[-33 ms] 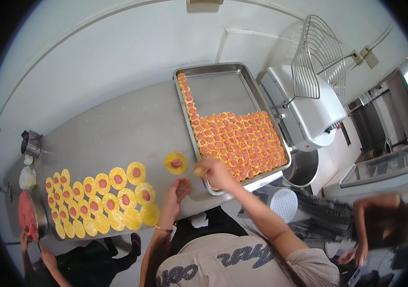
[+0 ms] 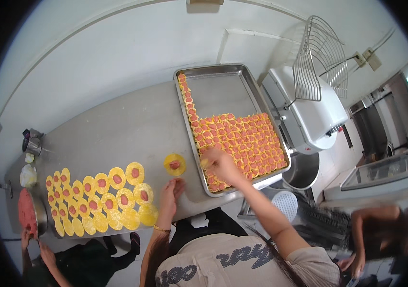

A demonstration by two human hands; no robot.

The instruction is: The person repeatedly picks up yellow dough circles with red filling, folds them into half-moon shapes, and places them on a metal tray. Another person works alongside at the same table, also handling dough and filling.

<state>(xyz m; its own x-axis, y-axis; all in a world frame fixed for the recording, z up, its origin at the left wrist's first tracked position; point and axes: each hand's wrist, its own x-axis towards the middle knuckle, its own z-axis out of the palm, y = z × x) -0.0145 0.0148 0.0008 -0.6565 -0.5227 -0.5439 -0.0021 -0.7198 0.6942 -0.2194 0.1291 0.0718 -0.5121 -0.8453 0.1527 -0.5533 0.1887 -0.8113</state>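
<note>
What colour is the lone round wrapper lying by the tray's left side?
Yellow wrapper, with pinkish-red filling on it; the head view shows it.

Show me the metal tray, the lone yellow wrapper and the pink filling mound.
Metal tray [image 2: 225, 93], head view: bare bottom.
Lone yellow wrapper [image 2: 174, 157], head view: upper part.
Pink filling mound [image 2: 26, 210], head view: middle.

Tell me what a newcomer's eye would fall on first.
Probably the tray right of centre, its near part packed with small dumplings, the right hand over its left side. Next, yellow wrappers in rows on the table, front left, most holding pink filling.
</note>
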